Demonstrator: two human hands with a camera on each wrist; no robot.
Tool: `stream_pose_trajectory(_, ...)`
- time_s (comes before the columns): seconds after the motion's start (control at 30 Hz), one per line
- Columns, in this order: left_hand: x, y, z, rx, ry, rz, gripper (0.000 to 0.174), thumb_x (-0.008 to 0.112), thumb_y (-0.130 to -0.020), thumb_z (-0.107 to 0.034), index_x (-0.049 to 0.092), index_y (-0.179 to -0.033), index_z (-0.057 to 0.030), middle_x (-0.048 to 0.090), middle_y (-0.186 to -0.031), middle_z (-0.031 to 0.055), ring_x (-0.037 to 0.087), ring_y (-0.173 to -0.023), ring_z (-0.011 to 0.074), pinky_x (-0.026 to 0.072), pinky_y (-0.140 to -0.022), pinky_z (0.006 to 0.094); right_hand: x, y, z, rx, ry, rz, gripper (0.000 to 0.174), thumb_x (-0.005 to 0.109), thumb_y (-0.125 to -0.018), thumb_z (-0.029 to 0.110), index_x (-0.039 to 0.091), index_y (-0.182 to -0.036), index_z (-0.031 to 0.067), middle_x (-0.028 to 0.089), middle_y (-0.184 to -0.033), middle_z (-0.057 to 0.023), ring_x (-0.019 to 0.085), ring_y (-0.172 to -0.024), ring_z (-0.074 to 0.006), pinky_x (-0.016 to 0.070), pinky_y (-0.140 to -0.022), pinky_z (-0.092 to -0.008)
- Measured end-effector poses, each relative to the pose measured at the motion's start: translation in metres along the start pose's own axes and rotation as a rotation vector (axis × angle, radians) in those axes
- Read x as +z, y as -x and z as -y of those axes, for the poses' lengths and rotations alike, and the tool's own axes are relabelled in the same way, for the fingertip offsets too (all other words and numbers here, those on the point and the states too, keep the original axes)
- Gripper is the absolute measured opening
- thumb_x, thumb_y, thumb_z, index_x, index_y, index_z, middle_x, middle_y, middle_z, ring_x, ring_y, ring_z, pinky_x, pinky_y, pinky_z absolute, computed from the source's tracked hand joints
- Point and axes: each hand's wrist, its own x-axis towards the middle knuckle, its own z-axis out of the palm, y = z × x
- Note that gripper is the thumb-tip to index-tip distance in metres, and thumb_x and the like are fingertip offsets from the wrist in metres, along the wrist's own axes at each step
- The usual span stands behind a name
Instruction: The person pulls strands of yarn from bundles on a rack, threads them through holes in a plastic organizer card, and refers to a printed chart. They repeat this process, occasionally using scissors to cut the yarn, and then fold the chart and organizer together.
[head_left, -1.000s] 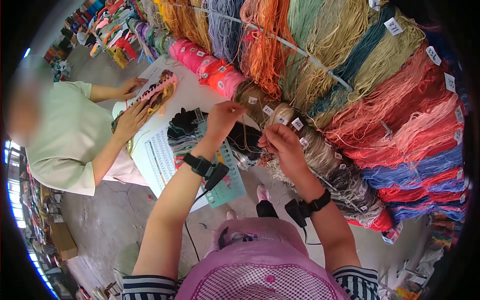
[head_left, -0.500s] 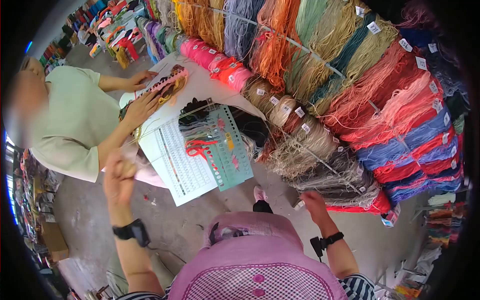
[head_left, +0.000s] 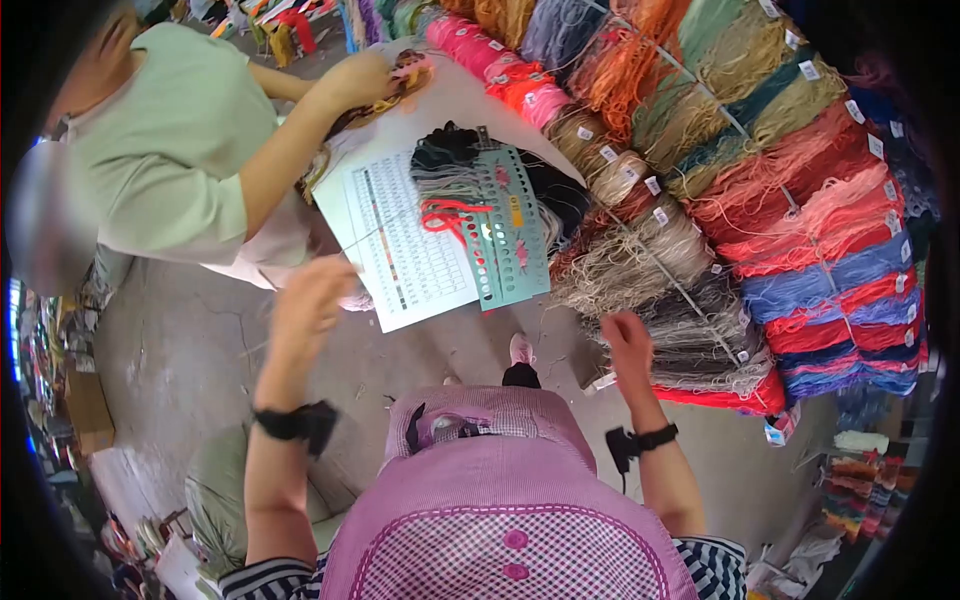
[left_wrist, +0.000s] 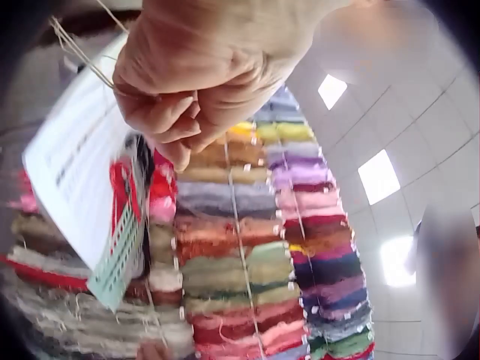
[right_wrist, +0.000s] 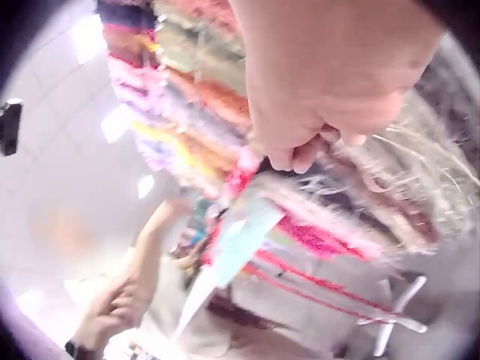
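Note:
My left hand [head_left: 308, 310] is curled before the pink apron on the left, away from the paper. From its fingers run thin pale strands [left_wrist: 79, 49], plain in the left wrist view. My right hand [head_left: 628, 352] is held with bent fingers near the dark grey yarn [head_left: 690, 335]; no thread can be made out in it. On the white table [head_left: 350, 140] lie a printed sheet [head_left: 405, 245] and a green card with holes [head_left: 518, 230], with dark, grey and red threads [head_left: 455, 215] beside and over the card.
A person in a pale green shirt [head_left: 175, 140] leans over the table's far left, one hand by a pink threaded strip [head_left: 412, 68]. Racks of coloured yarn with number tags [head_left: 770, 220] fill the right. A cardboard box [head_left: 88, 410] stands on the floor at left.
My hands have parted from in front of the yarn; the left swung left, the right came down towards me. The head view has shifted. The other person's arm has moved up over the strip.

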Motion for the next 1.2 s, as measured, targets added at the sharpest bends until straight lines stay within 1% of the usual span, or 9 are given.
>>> stream_pose_trajectory(0.1, 0.081, -0.033, 0.016, -0.1, -0.176, 0.097, 0.024, 0.061, -0.093, -0.025, 0.069, -0.101, -0.0036, 0.058, -0.074, -0.001, 0.036, -0.048, 0.0015, 0.0237, -0.04, 0.0189, 0.07, -0.034, 0.054, -0.469, 0.224, 0.082, 0.013, 0.064, -0.088, 0.009, 0.065, -0.098, 0.0008, 0.067, -0.088, -0.0065, 0.064, -0.078, -0.0135, 0.0505, -0.071, -0.028)
stream_pose_trajectory(0.17, 0.109, -0.058, 0.038, -0.103, -0.249, 0.062, 0.025, 0.063, -0.091, -0.026, 0.07, -0.096, -0.003, 0.062, -0.077, 0.0014, 0.039, -0.049, 0.0036, 0.0272, -0.041, 0.0207, 0.106, -0.052, 0.078, -0.539, 0.028, 0.173, 0.013, 0.063, -0.089, 0.009, 0.065, -0.098, 0.0004, 0.07, -0.087, -0.0073, 0.064, -0.072, -0.0143, 0.051, -0.068, -0.0275)
stream_pose_trajectory(0.27, 0.127, -0.089, 0.057, -0.043, -0.448, 0.011, 0.022, 0.066, -0.088, -0.025, 0.069, -0.089, -0.0028, 0.062, -0.073, 0.0016, 0.043, -0.05, 0.0055, 0.0311, -0.043, 0.0227, 0.129, -0.063, 0.114, -0.187, -0.138, 0.305, 0.012, 0.063, -0.089, 0.008, 0.066, -0.098, 0.0001, 0.07, -0.082, -0.0067, 0.063, -0.067, -0.0132, 0.0503, -0.064, -0.0263)
stream_pose_trajectory(0.4, 0.124, -0.105, 0.078, 0.246, -0.541, 0.028, 0.014, 0.07, -0.083, -0.016, 0.066, -0.083, -0.0028, 0.06, -0.066, 0.001, 0.047, -0.053, 0.0066, 0.0364, -0.048, 0.0235, 0.154, -0.091, 0.106, -0.218, -0.235, 0.338, 0.011, 0.063, -0.089, 0.009, 0.065, -0.095, 0.0004, 0.07, -0.083, -0.007, 0.063, -0.063, -0.0118, 0.0498, -0.061, -0.0256)
stream_pose_trajectory(0.67, 0.117, -0.09, 0.062, 0.106, -0.167, 0.094, 0.012, 0.063, -0.089, -0.011, 0.068, -0.095, -0.0011, 0.063, -0.071, 0.0007, 0.058, -0.058, 0.0084, 0.0398, -0.048, 0.022, 0.166, -0.087, 0.103, -0.605, 0.269, 0.267, 0.02, 0.071, -0.077, 0.015, 0.065, -0.093, 0.0051, 0.065, -0.086, -0.008, 0.065, -0.076, -0.0258, 0.0514, -0.066, -0.034)
stream_pose_trajectory(0.93, 0.114, -0.093, 0.043, -0.034, -0.112, 0.189, 0.014, 0.061, -0.088, -0.005, 0.069, -0.095, 0.0036, 0.065, -0.076, 0.0053, 0.064, -0.065, 0.0125, 0.0514, -0.058, 0.026, 0.16, -0.083, 0.117, -0.4, 0.2, 0.383, 0.037, 0.075, -0.069, 0.021, 0.06, -0.099, 0.0037, 0.065, -0.091, -0.0104, 0.066, -0.082, -0.0237, 0.0518, -0.073, -0.0344)
stream_pose_trajectory(1.07, 0.097, -0.09, 0.044, 0.03, -0.056, 0.082, 0.014, 0.062, -0.087, -0.007, 0.07, -0.094, 0.0024, 0.066, -0.08, 0.0062, 0.058, -0.061, 0.0096, 0.0453, -0.052, 0.0221, 0.159, -0.084, 0.118, -0.363, 0.242, 0.41, 0.038, 0.074, -0.068, 0.02, 0.059, -0.098, 0.0026, 0.065, -0.093, -0.0112, 0.066, -0.083, -0.0235, 0.0519, -0.075, -0.0343)
stream_pose_trajectory(1.13, 0.084, -0.08, 0.032, -0.145, 0.15, 0.131, 0.014, 0.065, -0.086, -0.011, 0.068, -0.093, 0.0009, 0.065, -0.081, 0.0052, 0.053, -0.066, 0.0039, 0.0299, -0.043, 0.0172, 0.162, -0.085, 0.113, -0.393, 0.255, 0.401, 0.04, 0.074, -0.069, 0.02, 0.057, -0.101, 0.0033, 0.064, -0.091, -0.0109, 0.065, -0.082, -0.024, 0.0514, -0.074, -0.0352)
stream_pose_trajectory(1.2, 0.083, -0.079, 0.033, -0.175, 0.162, 0.144, 0.013, 0.066, -0.086, -0.011, 0.068, -0.091, 0.001, 0.065, -0.081, 0.0053, 0.05, -0.062, 0.0039, 0.029, -0.042, 0.0168, 0.161, -0.084, 0.112, -0.422, 0.272, 0.391, 0.042, 0.074, -0.069, 0.021, 0.056, -0.103, 0.004, 0.063, -0.089, -0.0105, 0.064, -0.081, -0.0245, 0.0509, -0.073, -0.0361)
